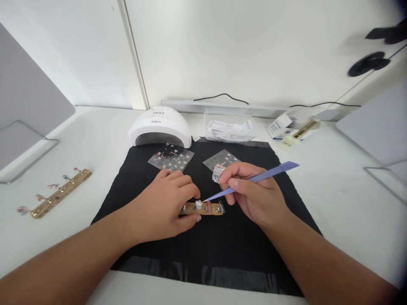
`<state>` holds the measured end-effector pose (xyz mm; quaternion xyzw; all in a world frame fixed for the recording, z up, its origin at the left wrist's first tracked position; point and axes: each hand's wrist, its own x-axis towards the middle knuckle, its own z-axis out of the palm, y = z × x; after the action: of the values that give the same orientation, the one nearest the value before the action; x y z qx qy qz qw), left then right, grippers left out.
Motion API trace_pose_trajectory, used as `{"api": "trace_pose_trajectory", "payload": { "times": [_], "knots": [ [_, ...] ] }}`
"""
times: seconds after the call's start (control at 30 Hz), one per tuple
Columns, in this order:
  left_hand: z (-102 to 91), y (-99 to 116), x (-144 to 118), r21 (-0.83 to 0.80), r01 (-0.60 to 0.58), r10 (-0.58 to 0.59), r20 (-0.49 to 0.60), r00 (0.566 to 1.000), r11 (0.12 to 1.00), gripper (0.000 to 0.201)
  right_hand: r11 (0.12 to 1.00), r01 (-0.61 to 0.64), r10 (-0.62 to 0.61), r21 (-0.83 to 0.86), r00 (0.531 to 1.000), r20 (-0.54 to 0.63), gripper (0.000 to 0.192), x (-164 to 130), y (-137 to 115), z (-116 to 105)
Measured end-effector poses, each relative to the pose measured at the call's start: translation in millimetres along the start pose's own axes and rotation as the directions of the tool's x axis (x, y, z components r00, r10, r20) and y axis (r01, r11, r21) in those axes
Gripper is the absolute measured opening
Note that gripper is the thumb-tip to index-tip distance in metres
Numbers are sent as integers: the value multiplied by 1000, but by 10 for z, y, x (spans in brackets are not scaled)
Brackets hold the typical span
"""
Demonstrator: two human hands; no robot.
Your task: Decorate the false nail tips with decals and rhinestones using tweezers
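My right hand [254, 190] holds slim purple tweezers [254, 178] like a pen, slanting down to the left. Their pointed tip meets a small whitish nail tip [199, 204] on a narrow wooden nail-tip stand [216, 212]. My left hand [168, 203] grips the stand's left part, index finger and thumb bent around it. That end of the stand is hidden by the hand. Further along the stand are round metal mounts, a reddish nail tip [208, 206] and a dark greenish one [221, 206]. A small printed sticker piece [218, 173] is beside my right fingers.
A black mat [203, 250] covers the white table. Clear sticker sheets [171, 157] lie ahead, below a white nail lamp [159, 127]. A clear plastic box [229, 129] and a small carton [280, 127] stand behind. Another nail-tip stand [62, 192] lies left.
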<state>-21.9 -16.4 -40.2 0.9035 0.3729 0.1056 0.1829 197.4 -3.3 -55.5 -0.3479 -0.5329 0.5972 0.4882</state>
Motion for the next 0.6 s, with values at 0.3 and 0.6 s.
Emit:
{"api": "trace_pose_trajectory", "payload": {
  "times": [0.3,0.6],
  "knots": [
    [-3,29,4,44,4,-2,-53,999,999,20,982,187,-189,-30,978,-84,11,-126,-326,141],
    [27,70,-1,56,7,-3,-74,997,998,24,989,111,-125,-101,982,-142,6,-179,-275,-126]
  ]
}}
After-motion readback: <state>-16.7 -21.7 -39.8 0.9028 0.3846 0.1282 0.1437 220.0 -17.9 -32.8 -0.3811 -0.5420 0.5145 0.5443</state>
